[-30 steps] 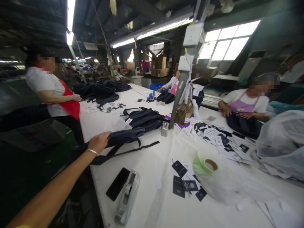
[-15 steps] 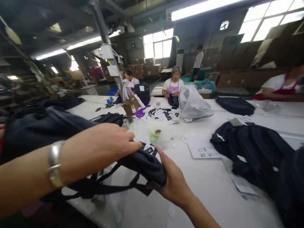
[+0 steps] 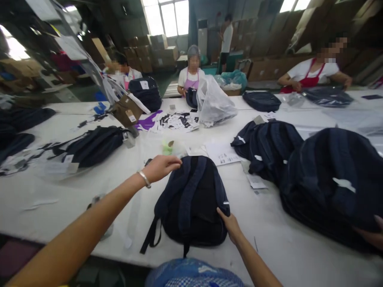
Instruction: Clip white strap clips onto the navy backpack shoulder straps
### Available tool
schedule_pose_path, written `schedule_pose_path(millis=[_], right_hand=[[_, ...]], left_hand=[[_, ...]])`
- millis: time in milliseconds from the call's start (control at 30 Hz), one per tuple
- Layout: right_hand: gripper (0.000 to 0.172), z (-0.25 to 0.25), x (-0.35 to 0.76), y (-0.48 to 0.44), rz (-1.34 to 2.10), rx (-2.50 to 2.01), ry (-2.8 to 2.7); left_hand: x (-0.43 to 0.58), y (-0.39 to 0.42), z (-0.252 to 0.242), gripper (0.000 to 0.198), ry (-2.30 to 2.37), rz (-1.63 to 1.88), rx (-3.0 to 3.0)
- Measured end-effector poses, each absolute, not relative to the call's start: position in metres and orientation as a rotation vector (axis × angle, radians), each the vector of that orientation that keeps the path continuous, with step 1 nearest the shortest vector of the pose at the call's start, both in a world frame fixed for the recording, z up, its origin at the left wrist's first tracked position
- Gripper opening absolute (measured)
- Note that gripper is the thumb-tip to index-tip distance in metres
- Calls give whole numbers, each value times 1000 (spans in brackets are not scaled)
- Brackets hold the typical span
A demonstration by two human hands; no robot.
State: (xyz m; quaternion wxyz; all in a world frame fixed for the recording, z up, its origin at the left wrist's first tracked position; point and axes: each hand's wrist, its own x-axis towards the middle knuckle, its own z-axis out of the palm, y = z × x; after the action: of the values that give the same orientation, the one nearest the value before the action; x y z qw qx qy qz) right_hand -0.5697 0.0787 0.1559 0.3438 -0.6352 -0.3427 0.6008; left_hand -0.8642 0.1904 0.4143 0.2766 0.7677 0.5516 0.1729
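Note:
A dark navy backpack point(image 3: 200, 199) lies on the white table in front of me, with its shoulder straps facing up and a loose strap trailing at lower left. My left hand point(image 3: 160, 167), with a silver bracelet at the wrist, is at its upper left edge. Its fingers stretch out over that edge and do not wrap round it. On the lower right side, my right hand point(image 3: 231, 226) grips the backpack's edge, thumb on top and the other fingers hidden underneath.
Several navy backpacks point(image 3: 332, 175) are piled at right, where another person's hand point(image 3: 371, 233) touches one. A flat dark bag point(image 3: 95, 145) lies at left. Beyond are a tape roll point(image 3: 169, 146), scattered tags point(image 3: 179, 120) and a plastic bag point(image 3: 214, 99). Co-workers point(image 3: 191, 75) sit across the table.
The dark bag, held up in both hands at left before, now lies flat before me as a backpack, straps up. My left hand's fingers have straightened; the view has turned downward.

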Motion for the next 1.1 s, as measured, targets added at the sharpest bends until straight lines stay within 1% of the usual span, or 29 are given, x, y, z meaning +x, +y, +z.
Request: schedule_pose_path(millis=[100, 167, 200, 233, 267, 300, 367, 433, 500, 600, 700, 767, 867, 933, 1033, 1100], right_hand=[[50, 142, -543, 77, 1218, -1845, -1114], [53, 149, -531, 75, 977, -1839, -1277], [52, 155, -529, 73, 921, -1794, -1346], [47, 161, -530, 71, 930, -1734, -1408], [42, 167, -533, 68, 1012, -1668, -1458], [37, 172, -538, 65, 1151, -1600, -1489], [33, 178, -552, 57, 1471, -1472, -1493], [36, 182, -565, 51, 1689, -1385, -1431], [42, 190, -574, 48, 1790, -1331, -1314], [48, 219, -580, 52, 1882, -1162, -1135], [43, 259, -583, 62, 1886, -994, -1132], [40, 281, -584, 72, 1793, -989, -1195], [33, 296, -579, 92, 1536, -1096, -1243], [27, 295, -570, 105, 1339, -1167, -1244], [28, 282, -557, 115, 1081, -1254, -1250], [29, 269, -552, 115, 1055, -1274, -1224]], left_hand=[[-863, 134, 317, 33, 1642, 427, 1463], [-849, 88, 256, 37, 1705, 321, 1236], [-841, 67, 231, 38, 1721, 300, 1156], [-831, 49, 210, 39, 1749, 308, 1119], [-822, 35, 193, 40, 1798, 359, 1108], [-813, 24, 180, 44, 1836, 414, 1077], [-798, 17, 169, 49, 1831, 554, 951], [-789, 23, 175, 47, 1692, 672, 790], [-785, 36, 198, 43, 1511, 775, 694], [-780, 64, 252, 43, 1310, 921, 664], [-768, 95, 306, 41, 1176, 1097, 724], [-755, 115, 332, 37, 1065, 1161, 770], [-734, 141, 352, 37, 902, 1152, 812], [-721, 156, 355, 39, 845, 1133, 815], [-706, 173, 353, 40, 808, 1137, 784], [-698, 179, 351, 38, 786, 1155, 771]])
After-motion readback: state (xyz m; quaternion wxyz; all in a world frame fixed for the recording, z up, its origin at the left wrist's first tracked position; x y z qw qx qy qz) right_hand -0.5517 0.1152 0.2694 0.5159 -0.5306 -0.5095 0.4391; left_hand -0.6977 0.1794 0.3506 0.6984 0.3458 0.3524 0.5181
